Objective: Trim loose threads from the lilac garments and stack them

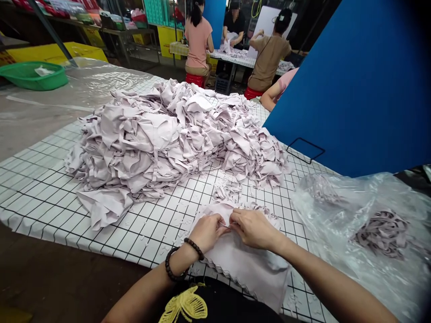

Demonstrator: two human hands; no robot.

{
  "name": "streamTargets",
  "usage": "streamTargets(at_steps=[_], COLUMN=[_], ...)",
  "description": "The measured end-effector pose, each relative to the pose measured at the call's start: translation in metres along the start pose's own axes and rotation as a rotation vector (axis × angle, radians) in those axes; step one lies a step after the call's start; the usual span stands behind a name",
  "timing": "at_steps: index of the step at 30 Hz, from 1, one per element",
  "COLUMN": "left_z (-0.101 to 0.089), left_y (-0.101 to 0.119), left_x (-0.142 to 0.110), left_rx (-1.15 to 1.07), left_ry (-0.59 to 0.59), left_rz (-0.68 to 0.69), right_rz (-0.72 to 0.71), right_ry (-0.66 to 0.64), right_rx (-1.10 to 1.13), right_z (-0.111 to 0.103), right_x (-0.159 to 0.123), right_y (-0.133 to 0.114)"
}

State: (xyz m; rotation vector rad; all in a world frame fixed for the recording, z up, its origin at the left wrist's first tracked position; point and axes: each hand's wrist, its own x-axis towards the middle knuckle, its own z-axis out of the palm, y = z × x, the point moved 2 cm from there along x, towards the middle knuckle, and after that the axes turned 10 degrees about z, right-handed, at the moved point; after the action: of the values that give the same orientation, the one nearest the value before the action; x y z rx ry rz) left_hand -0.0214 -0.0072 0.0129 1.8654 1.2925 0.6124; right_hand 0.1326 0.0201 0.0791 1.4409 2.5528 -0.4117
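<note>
A pale lilac-grey fabric piece point(251, 271) lies on the table in front of me, its lower part reaching toward my lap. My left hand point(207, 231), with dark beaded bracelets point(173, 264) on its wrist, pinches the fabric near its upper part. Close beside it, my right hand point(252, 226) pinches the same piece, fingertips nearly touching those of the left. Something thin and pale shows between the fingers, too small to name. Just beyond my hands sits a small bunch of fabric strips point(227, 192).
A large heap of similar fabric pieces point(134, 134) covers the grid-patterned table point(40, 193). To the right are a clear plastic bag point(323, 224) with bundled strips point(384, 233) and a blue panel point(357, 89). A green basket point(33, 76) stands far left. Several people work behind.
</note>
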Motion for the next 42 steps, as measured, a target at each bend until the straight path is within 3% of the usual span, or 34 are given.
streamTargets(at_steps=[16, 20, 25, 29, 32, 34, 37, 40, 42], left_z=[-0.001, 0.0, -0.003, -0.008, -0.009, -0.009, -0.007, -0.005, -0.004], left_y=[0.001, -0.004, -0.004, 0.002, 0.004, 0.004, 0.003, 0.002, 0.002], left_x=[0.002, 0.003, 0.004, 0.003, 0.004, 0.004, 0.005, 0.005, 0.004], left_rx=[-0.037, -0.052, -0.101, -0.192, -0.211, -0.205, -0.213, -0.223, -0.224], left_ry=[-0.016, -0.027, -0.053, -0.095, -0.125, -0.122, -0.116, -0.109, -0.101], left_rz=[0.057, 0.049, 0.008, 0.021, 0.014, 0.009, -0.013, -0.045, -0.048], right_rz=[-0.141, -0.137, -0.095, 0.094, 0.225, 0.258, 0.215, 0.147, 0.138], right_ry=[-0.067, -0.07, -0.149, 0.083, 0.189, 0.123, -0.152, -0.495, -0.634], right_rx=[-0.157, -0.055, 0.222, 0.335, 0.613, 0.85, 1.068, 1.066, 1.047], right_z=[-0.006, -0.007, -0.009, -0.005, 0.003, 0.009, 0.009, 0.004, 0.0], right_x=[0.013, 0.018, 0.02, 0.026, 0.035, 0.041, 0.046, 0.045, 0.044], right_y=[-0.018, -0.014, 0.015, 0.043, 0.061, 0.069, 0.075, 0.08, 0.084])
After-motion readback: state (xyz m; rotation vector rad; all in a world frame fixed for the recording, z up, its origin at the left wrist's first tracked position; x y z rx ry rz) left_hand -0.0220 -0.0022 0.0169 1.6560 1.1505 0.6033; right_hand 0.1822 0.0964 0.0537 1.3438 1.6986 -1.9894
